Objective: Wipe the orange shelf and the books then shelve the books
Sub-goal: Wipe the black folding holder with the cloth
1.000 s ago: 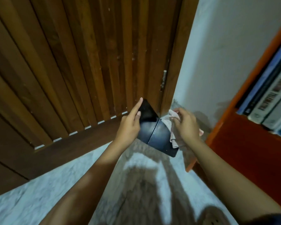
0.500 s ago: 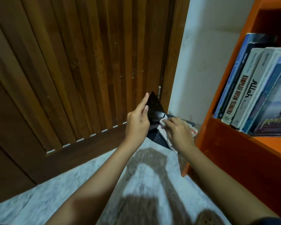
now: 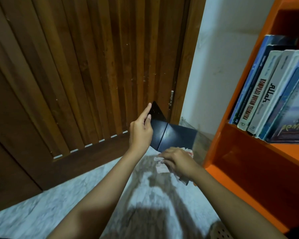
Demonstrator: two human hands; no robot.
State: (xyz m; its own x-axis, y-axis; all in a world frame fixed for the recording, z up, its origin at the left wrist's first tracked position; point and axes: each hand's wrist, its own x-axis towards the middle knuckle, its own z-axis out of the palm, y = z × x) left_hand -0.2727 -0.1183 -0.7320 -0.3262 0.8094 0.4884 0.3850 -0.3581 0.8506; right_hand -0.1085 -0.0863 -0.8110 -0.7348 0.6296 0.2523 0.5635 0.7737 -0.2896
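Navy book (image 3: pixel 174 135), pinched in the grip of the left hand (image 3: pixel 140 131), seems mid-wipe; below, the right hand (image 3: pixel 177 162) clutches the cloth (image 3: pixel 160 165), likely stroking upward next.

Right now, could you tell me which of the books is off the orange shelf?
The dark book, which the left hand holds up near the wooden door; the other books all stand on the shelf.
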